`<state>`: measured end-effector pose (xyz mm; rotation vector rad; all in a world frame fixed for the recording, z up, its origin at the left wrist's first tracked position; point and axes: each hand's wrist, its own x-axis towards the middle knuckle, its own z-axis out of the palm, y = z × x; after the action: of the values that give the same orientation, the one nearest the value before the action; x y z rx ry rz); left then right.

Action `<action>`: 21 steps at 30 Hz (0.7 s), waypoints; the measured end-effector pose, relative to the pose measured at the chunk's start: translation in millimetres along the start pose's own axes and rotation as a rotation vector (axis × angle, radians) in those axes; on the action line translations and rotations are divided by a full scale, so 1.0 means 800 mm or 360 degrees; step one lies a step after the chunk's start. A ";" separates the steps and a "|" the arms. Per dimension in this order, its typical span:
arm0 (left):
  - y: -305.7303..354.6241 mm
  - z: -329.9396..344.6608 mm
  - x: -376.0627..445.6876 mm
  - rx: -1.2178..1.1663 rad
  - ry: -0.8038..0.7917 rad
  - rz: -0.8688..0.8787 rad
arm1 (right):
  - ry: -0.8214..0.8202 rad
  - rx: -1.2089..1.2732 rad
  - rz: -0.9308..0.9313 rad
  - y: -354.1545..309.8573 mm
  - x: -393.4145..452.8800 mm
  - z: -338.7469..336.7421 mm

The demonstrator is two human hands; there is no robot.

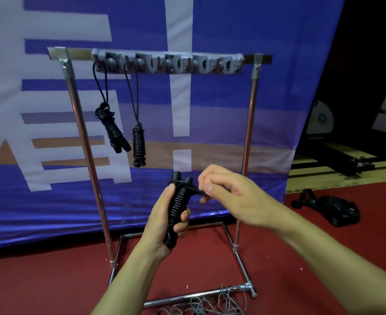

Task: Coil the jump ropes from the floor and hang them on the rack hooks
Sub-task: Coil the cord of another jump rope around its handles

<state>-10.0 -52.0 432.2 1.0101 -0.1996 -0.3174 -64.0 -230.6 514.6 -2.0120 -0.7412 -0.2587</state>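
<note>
Both hands worked in front of the metal rack (248,123). Left hand (162,221) was wrapped around a black jump rope (177,208), already wound tightly about its two handles, holding the bundle upright. Right hand (228,192) pinched the loose end of the cord just beside the top of that bundle, fingers curled. Two coiled black ropes hung from the hook strip (169,63) on the rack's top bar: one (111,130) at the far left, another (139,144) just beside it. A tangled grey rope (210,305) lay on the red floor (39,287) at the rack's base. A black bag (333,208) sat on the floor off to the right.
</note>
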 end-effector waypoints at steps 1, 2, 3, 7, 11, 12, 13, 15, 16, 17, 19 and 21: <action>0.002 0.000 0.001 -0.0005 -0.0021 0.0014 | -0.0014 0.0063 0.0010 -0.004 0.002 -0.004; 0.004 0.001 0.001 -0.0028 -0.0036 0.0023 | -0.0044 0.0144 0.0032 -0.008 0.004 -0.009; 0.006 0.002 0.001 -0.0062 -0.0045 0.0028 | -0.0081 0.0260 0.0056 -0.011 0.006 -0.013; 0.014 -0.002 0.004 -0.0162 -0.0140 0.0012 | -0.0073 0.0750 0.0226 -0.020 0.012 -0.018; 0.021 -0.012 0.010 -0.0240 -0.0168 0.0011 | -0.0005 0.0939 0.0403 -0.013 0.016 -0.017; 0.023 -0.014 0.011 -0.0253 -0.0171 0.0010 | 0.0025 0.1016 0.0451 -0.012 0.018 -0.016; 0.025 -0.014 0.011 -0.0258 -0.0163 0.0010 | 0.0062 0.1113 0.0501 -0.012 0.019 -0.015; 0.029 -0.012 0.007 -0.0282 -0.0150 0.0006 | 0.0180 0.1306 0.0587 -0.013 0.019 -0.009; 0.030 -0.010 0.005 -0.0299 -0.0154 0.0000 | 0.0241 0.1371 0.0620 -0.014 0.019 -0.008; 0.030 -0.006 0.003 -0.0311 -0.0158 -0.0014 | 0.0279 0.1397 0.0644 -0.011 0.018 -0.007; 0.029 -0.002 -0.001 -0.0341 -0.0166 -0.0052 | 0.0209 0.1300 0.0624 -0.011 0.018 -0.008; 0.028 -0.002 -0.004 -0.0414 -0.0194 -0.0112 | -0.0007 0.1185 0.0550 -0.013 0.018 -0.012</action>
<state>-8.8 -38.7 450.5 0.7420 -0.2271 -0.4577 -57.4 -228.6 533.6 -1.3869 -0.3912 0.2052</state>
